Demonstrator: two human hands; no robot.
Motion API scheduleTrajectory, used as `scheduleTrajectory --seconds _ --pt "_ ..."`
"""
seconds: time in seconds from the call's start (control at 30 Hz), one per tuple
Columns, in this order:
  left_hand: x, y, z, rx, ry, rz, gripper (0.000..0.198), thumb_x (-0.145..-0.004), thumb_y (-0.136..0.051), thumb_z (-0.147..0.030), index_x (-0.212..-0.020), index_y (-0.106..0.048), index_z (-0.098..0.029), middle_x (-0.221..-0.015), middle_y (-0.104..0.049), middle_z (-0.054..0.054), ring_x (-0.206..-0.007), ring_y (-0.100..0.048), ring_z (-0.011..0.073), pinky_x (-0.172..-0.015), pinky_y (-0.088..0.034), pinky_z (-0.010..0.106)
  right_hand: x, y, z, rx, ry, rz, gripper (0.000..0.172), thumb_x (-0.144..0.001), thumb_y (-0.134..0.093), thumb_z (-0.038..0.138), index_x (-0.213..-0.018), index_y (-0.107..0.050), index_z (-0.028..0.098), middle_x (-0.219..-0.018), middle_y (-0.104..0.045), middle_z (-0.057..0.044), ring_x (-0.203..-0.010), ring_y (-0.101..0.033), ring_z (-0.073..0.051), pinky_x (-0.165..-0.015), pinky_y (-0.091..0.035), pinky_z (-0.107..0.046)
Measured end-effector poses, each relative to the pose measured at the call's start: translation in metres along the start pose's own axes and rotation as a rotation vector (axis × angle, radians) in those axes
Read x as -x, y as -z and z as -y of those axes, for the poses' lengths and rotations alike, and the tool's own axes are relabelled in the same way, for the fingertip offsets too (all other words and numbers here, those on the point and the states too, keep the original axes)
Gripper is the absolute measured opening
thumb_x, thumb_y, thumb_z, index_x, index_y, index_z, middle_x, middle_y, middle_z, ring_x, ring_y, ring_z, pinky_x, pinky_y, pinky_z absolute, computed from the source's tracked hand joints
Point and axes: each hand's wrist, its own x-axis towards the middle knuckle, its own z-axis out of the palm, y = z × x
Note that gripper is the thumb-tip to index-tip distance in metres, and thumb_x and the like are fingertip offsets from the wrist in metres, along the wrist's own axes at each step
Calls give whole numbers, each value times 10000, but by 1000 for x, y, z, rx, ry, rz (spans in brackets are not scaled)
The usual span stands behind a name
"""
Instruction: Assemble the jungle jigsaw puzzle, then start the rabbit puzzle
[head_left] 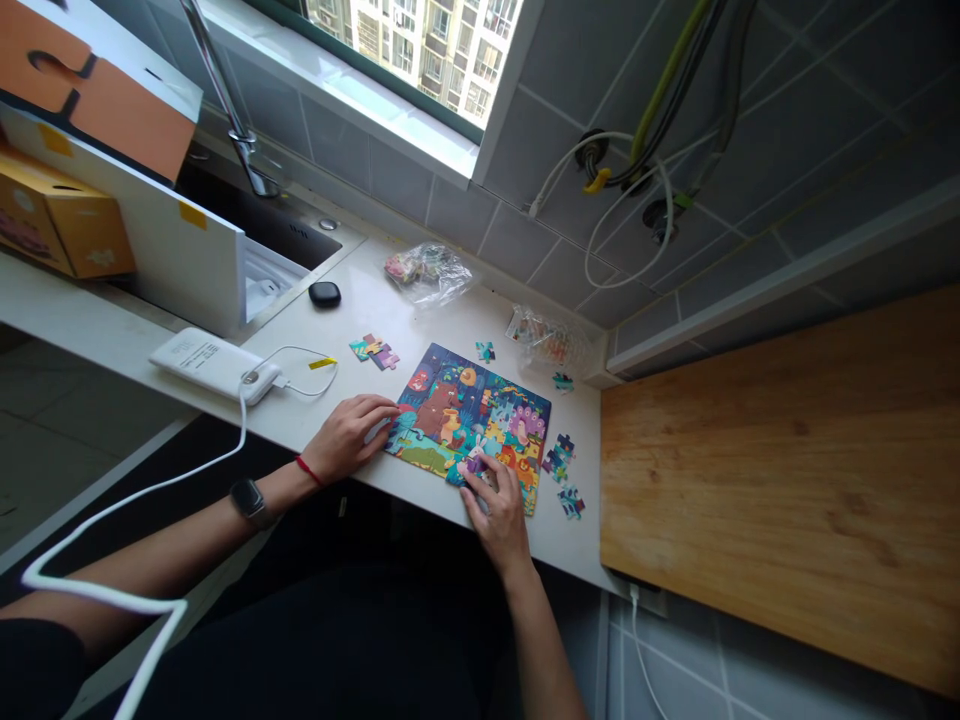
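The left hand [349, 437] is resting flat against the left edge of a jigsaw puzzle [469, 420], its grip wide and holding nothing. The right hand [495, 510] is curving down over the puzzle's near edge, its grip narrow, with its fingertips [469, 490] touching a rabbit piece [474, 465]; whether it is holding that piece, I cannot tell. The puzzle is lying on a white surface [450, 320], with loose pieces [561, 458] sitting just beside its right edge. Two plastic bags [427, 273] are lying beyond it, and a power bank [214, 365] is lying to its left.
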Motion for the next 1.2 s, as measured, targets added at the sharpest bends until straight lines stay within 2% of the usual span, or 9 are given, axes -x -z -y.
scheduleTrajectory --seconds 0.23,0.4,0.5,0.67,0.77,0.9,1.07,1.2 --pt "0 0 0 -3 -2 6 225 -1051 -543 -245 -1229 -677 -216 -1208 -733 95 -1126 -671 263 -978 -533 433 -1 -3 1 22 -45 19 330 -983 -665 246 -1283 -777 326 -1430 -638 -99 -1275 -600 -294 -1083 -544 -520" --pt "0 0 0 2 11 11 228 -1055 -537 -259 -1225 -683 -216 -1210 -733 99 -1125 -673 261 -977 -537 437 -4 -3 2 49 -48 61 316 -987 -641 235 -1251 -797 314 -1535 -585 -90 -1458 -485 -324 -1184 -467 -562" --pt "0 0 0 1 8 7 228 -1054 -535 -264 -1215 -689 -211 -1205 -736 101 -1119 -675 260 -971 -540 437 -4 -2 5 58 -71 74 307 -983 -647 250 -1241 -801 317 -1577 -546 -86 -1505 -438 -339 -1202 -445 -580" --pt "0 -1 1 2 20 3 236 -1052 -529 -274 -1208 -696 -215 -1208 -735 103 -1126 -676 262 -982 -540 441 1 6 -4 41 -55 -4 304 -1003 -629 278 -1268 -778 281 -1506 -601 -116 -1457 -489 -326 -1183 -469 -566" --pt "1 -1 0 8 22 7 239 -1047 -532 -274 -1208 -699 -220 -1207 -736 103 -1124 -678 265 -978 -541 443 2 21 -30 52 -125 -115 294 -1015 -614 318 -1252 -774 247 -1408 -651 -140 -1344 -576 -314 -1148 -496 -557" --pt "1 -1 1 12 30 6 243 -1037 -537 -279 -1204 -708 -234 -1206 -739 98 -1121 -681 268 -984 -539 445 -1 51 -89 100 -284 -168 352 -967 -638 362 -1270 -754 225 -1339 -674 -155 -1249 -625 -318 -1105 -522 -537" --pt "1 -2 1 7 23 -1 243 -1041 -535 -283 -1203 -708 -229 -1204 -742 98 -1109 -688 268 -969 -542 436 -11 80 -158 121 -417 6 545 -814 -693 268 -1350 -703 169 -1346 -685 -174 -1238 -654 -336 -1124 -507 -518" --pt "0 -1 0 3 23 -15 249 -1045 -529 -289 -1201 -712 -226 -1192 -746 101 -1094 -696 267 -953 -549 434 -23 88 -183 58 -458 59 580 -758 -690 216 -1335 -713 162 -1311 -700 -164 -1195 -678 -312 -1099 -523 -483"
